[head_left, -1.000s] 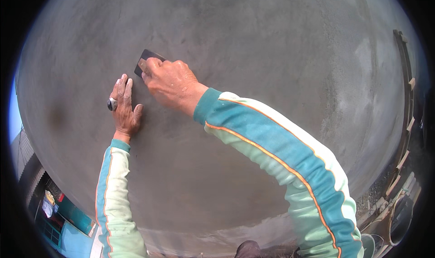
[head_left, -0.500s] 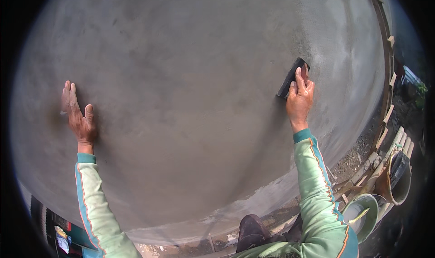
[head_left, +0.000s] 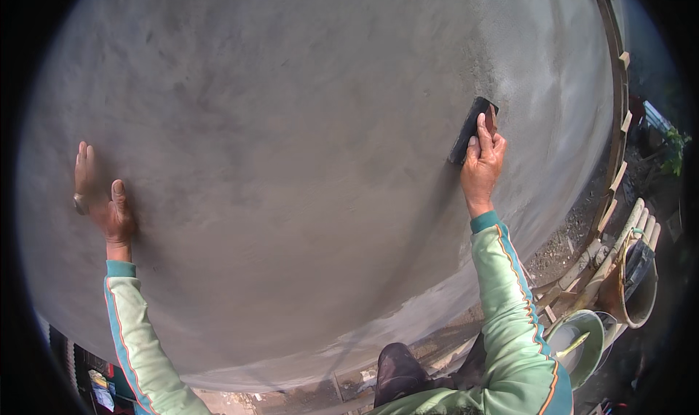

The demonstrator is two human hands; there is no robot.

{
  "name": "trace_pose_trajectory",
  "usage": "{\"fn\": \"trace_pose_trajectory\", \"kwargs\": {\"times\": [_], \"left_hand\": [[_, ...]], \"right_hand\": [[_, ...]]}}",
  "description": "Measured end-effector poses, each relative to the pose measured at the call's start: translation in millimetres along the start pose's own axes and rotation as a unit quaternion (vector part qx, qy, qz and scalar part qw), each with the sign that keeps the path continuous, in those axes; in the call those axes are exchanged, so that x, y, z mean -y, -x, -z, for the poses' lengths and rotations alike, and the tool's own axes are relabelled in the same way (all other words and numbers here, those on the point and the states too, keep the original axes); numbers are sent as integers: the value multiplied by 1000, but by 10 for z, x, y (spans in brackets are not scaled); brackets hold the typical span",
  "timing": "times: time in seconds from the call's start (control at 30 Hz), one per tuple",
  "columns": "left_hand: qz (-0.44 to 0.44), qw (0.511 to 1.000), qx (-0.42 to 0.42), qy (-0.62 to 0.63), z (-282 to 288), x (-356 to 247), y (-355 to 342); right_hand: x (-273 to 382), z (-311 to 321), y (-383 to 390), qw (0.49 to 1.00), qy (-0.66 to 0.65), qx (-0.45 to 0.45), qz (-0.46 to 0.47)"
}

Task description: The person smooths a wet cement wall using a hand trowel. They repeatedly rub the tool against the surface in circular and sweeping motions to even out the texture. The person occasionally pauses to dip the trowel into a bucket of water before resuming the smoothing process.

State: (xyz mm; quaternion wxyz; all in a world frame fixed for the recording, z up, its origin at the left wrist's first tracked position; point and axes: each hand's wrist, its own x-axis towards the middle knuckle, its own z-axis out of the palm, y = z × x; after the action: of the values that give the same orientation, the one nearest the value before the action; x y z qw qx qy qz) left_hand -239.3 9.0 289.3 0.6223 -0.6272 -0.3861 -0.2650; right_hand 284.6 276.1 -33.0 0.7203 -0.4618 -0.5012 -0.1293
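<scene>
Right hand [head_left: 480, 169] grips a dark float [head_left: 472, 129], fingers closed over its back, long axis tilted up-right, face flat on the grey plastered wall [head_left: 306, 124]. Left hand [head_left: 102, 196], well apart to the left, lies open-palmed on the wall, holding nothing.

The grey plastered wall [head_left: 306, 160] fills most of the frame; between the left hand [head_left: 102, 200], flat on it at centre left, and the right hand [head_left: 482, 169], pressing a dark float [head_left: 472, 129] at upper right, the surface is unobstructed. A wooden ladder-like frame [head_left: 619, 109] bounds the right edge. At lower right, a bucket [head_left: 637, 287], a green basin [head_left: 579, 342] and bamboo poles [head_left: 611, 251] crowd the ground. A dark shoe [head_left: 397, 371] blocks the lower centre.
</scene>
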Motion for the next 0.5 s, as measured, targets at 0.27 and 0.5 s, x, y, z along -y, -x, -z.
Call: {"fn": "trace_pose_trajectory", "kwargs": {"times": [0.27, 0.5], "left_hand": [[-22, 998, -6, -60, -21, -20, 9], [-25, 997, 6, -70, 40, 19, 24]], "right_hand": [[223, -32, -1252, 990, 107, 11, 93], [-23, -117, -553, 995, 42, 27, 88]]}}
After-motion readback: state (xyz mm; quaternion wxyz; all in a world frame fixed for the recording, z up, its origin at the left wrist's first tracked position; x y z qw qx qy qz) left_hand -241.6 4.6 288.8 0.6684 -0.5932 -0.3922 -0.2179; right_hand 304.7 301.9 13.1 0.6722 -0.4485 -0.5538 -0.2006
